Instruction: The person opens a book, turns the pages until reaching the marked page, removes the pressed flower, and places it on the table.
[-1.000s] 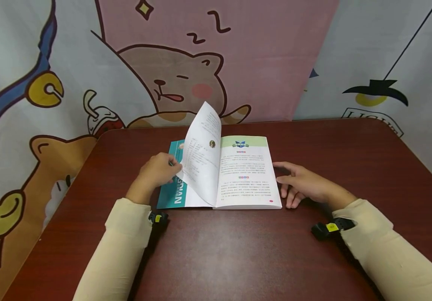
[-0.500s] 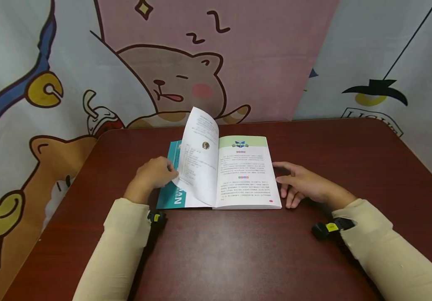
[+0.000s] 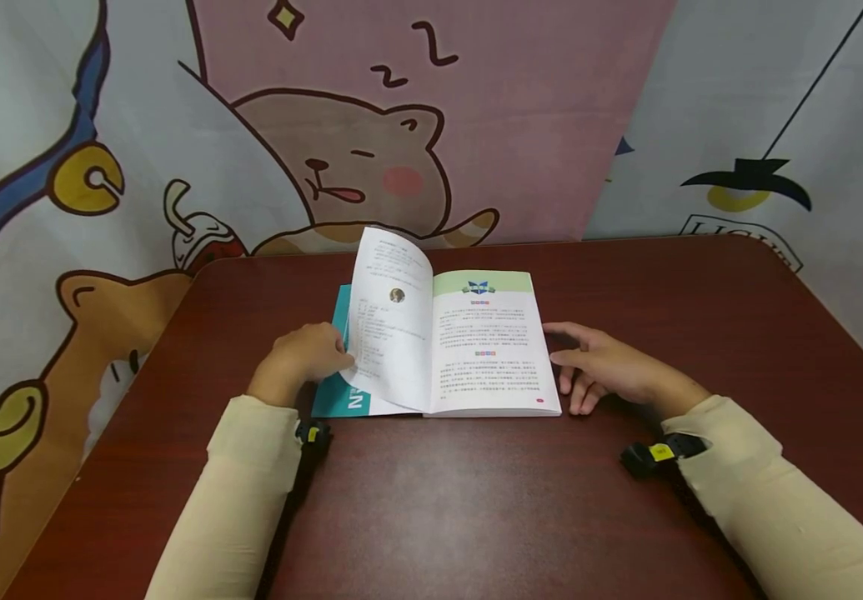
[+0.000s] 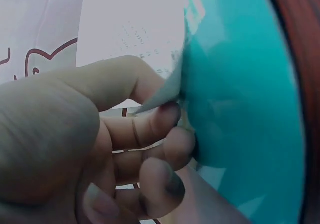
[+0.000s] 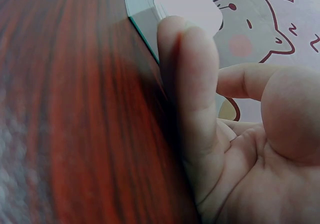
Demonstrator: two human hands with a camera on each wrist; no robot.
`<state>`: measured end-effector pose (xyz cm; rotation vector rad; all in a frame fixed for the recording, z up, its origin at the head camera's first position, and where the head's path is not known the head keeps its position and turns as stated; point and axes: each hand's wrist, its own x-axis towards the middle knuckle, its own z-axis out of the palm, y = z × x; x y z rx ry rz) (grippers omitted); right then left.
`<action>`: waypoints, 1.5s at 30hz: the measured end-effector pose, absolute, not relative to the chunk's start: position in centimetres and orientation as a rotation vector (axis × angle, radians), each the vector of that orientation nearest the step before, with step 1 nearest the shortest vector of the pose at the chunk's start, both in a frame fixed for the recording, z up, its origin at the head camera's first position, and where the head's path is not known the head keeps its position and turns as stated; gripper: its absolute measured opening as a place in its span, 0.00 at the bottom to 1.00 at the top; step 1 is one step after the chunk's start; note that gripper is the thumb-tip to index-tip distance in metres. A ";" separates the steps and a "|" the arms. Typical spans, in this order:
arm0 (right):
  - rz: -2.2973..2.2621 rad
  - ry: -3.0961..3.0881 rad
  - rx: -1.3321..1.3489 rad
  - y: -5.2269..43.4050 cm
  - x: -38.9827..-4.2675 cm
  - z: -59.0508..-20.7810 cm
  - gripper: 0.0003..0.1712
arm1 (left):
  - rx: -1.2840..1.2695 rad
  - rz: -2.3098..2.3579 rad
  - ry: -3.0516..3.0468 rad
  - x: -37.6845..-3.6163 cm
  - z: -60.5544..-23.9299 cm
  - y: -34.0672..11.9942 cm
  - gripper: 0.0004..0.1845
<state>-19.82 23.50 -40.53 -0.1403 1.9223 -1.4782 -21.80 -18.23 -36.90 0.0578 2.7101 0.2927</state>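
Observation:
An open book [image 3: 487,350] lies on the dark red table [image 3: 476,500], its teal cover [image 3: 329,396] flat on the left. My left hand [image 3: 303,358] pinches the edge of a white page [image 3: 389,321] that stands curved above the cover. In the left wrist view the thumb and fingers [image 4: 150,129] hold that page edge [image 4: 165,91] beside the teal cover [image 4: 245,109]. My right hand [image 3: 604,367] rests on the table with straight fingers against the book's right edge. The right wrist view shows those fingers [image 5: 192,94] lying beside the book's edge [image 5: 142,21].
A cartoon bear cloth [image 3: 371,158] hangs behind the table. Bare tabletop stretches in front of the book and to its right [image 3: 701,300]. The table's left edge [image 3: 138,367] runs near my left arm.
The held page has swung further left and lower toward the teal cover, covering more of it. My left hand shifted slightly left. The right hand has stayed put.

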 end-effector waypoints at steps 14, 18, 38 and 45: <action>-1.473 1.927 -0.134 23.5 -19.8 -40.7 0.39 | 0.080 0.194 2.816 -21.0 -36.3 -17.4 0.21; -1.475 1.922 -0.133 23.5 -19.8 -40.7 0.39 | 0.113 0.213 2.883 -20.9 -36.0 -17.0 0.33; -1.470 1.929 -0.122 23.6 -19.9 -40.6 0.39 | 0.454 0.354 3.057 -20.1 -35.7 -14.4 0.50; -1.474 1.927 -0.118 23.6 -19.9 -40.6 0.39 | 0.570 0.250 3.033 -19.4 -35.7 -13.1 0.42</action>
